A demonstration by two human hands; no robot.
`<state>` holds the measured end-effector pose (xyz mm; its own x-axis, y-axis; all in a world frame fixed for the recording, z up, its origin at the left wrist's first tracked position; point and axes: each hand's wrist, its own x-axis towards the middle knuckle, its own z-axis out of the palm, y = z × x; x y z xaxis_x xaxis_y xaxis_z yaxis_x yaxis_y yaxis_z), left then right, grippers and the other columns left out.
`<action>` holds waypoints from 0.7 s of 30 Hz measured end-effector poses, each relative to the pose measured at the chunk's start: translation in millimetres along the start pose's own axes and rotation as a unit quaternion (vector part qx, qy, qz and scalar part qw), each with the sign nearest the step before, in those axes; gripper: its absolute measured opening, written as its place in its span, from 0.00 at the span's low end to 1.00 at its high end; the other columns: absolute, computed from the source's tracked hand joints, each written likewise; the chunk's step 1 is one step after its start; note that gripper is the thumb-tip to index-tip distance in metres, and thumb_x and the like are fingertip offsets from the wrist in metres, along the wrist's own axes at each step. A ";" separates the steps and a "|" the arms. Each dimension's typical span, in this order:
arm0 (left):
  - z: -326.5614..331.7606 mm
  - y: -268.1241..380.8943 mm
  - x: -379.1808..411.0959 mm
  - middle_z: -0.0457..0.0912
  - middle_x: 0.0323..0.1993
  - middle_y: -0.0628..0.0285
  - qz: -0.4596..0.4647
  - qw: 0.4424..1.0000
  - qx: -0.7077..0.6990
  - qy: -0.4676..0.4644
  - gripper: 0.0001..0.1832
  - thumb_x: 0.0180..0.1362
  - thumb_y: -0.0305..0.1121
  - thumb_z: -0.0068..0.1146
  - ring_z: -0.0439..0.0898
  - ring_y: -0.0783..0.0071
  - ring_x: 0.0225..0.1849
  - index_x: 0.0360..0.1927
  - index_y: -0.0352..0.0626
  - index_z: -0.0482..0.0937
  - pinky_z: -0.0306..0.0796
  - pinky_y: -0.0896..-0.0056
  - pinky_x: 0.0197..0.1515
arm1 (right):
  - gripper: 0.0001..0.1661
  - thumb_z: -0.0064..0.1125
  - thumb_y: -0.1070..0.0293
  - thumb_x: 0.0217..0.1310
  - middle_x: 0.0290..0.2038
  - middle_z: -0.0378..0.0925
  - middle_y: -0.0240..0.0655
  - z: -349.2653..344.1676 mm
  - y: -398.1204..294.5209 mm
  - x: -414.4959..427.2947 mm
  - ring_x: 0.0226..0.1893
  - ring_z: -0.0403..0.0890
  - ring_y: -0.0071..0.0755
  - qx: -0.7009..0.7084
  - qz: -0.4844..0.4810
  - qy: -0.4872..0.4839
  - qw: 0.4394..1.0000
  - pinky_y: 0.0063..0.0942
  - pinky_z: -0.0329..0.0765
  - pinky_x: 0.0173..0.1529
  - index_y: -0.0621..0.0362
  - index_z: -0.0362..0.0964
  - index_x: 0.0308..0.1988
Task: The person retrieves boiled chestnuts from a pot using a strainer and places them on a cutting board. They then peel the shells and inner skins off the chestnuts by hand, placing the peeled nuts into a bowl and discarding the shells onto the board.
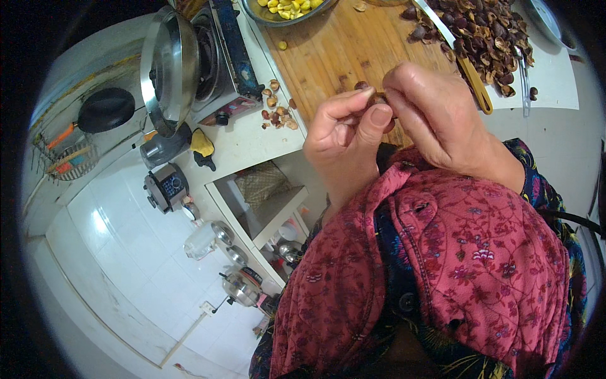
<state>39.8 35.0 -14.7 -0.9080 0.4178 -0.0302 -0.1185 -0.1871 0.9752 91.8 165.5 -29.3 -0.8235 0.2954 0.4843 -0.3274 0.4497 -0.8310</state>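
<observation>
A brown chestnut (378, 99) is pinched between the thumb and fingers of my left hand (348, 125), over the near edge of the wooden board (326, 54). Against its right side sits my right hand (440, 111), back upward and fingers curled; its fingertips are hidden, so its grip does not show. Just beyond my left fingers another chestnut (361, 85) is partly visible. A metal bowl (258, 18) of peeled yellow chestnuts (293, 6) stands at the board's far left, with one loose peeled chestnut (282, 45) below it.
Brown shells (487, 38) are heaped at the upper right. A knife with a yellow handle (475, 85) lies against the heap, beside a slim metal tool (524, 85). Shell bits (281, 118) lie left of the board, near a gas stove (225, 102) and a large pan lid (165, 71).
</observation>
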 end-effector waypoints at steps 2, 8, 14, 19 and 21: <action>1.7 -0.2 -0.5 0.78 0.40 0.55 -0.004 1.000 -0.013 0.002 0.12 0.52 0.19 0.62 0.78 0.74 0.38 0.41 0.32 0.75 0.75 0.76 0.41 | 0.05 0.50 0.72 0.60 0.23 0.66 0.43 3.6 -0.8 -1.1 0.25 0.72 0.50 0.040 0.034 0.023 0.998 0.36 0.68 0.28 0.60 0.64 0.32; -2.3 0.1 -1.0 0.77 0.41 0.57 -0.075 0.993 -0.089 -0.015 0.15 0.53 0.24 0.63 0.77 0.75 0.39 0.44 0.33 0.74 0.74 0.77 0.43 | 0.08 0.47 0.69 0.65 0.22 0.66 0.40 9.1 0.1 -6.2 0.22 0.72 0.38 0.234 0.240 0.029 0.942 0.31 0.67 0.27 0.62 0.65 0.32; 0.8 -7.8 4.6 0.76 0.42 0.59 -0.043 0.991 -0.103 -0.068 0.19 0.53 0.24 0.63 0.75 0.76 0.43 0.48 0.32 0.72 0.73 0.76 0.47 | 0.11 0.46 0.66 0.66 0.21 0.65 0.35 9.9 3.3 -2.6 0.22 0.70 0.28 0.117 0.132 0.065 0.982 0.28 0.67 0.27 0.63 0.65 0.33; -4.6 -10.0 6.1 0.76 0.43 0.61 -0.091 0.989 -0.091 -0.074 0.20 0.53 0.22 0.61 0.75 0.77 0.42 0.51 0.34 0.71 0.73 0.78 0.47 | 0.11 0.45 0.63 0.68 0.20 0.63 0.26 8.7 2.0 -3.4 0.18 0.64 0.18 0.411 0.284 0.060 0.864 0.18 0.61 0.23 0.56 0.65 0.33; -8.4 -9.5 7.6 0.76 0.44 0.61 -0.167 0.972 -0.152 -0.064 0.20 0.55 0.22 0.60 0.75 0.78 0.42 0.51 0.36 0.71 0.73 0.80 0.47 | 0.11 0.45 0.62 0.68 0.19 0.61 0.23 7.5 2.9 -4.3 0.17 0.60 0.14 0.542 0.351 0.041 0.763 0.15 0.57 0.22 0.53 0.64 0.32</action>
<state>30.6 32.4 -26.1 -0.7436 0.6040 -0.2869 -0.5290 -0.2689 0.8049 91.0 159.2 -35.9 -0.9549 0.2136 -0.2061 -0.0452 -0.7909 -0.6103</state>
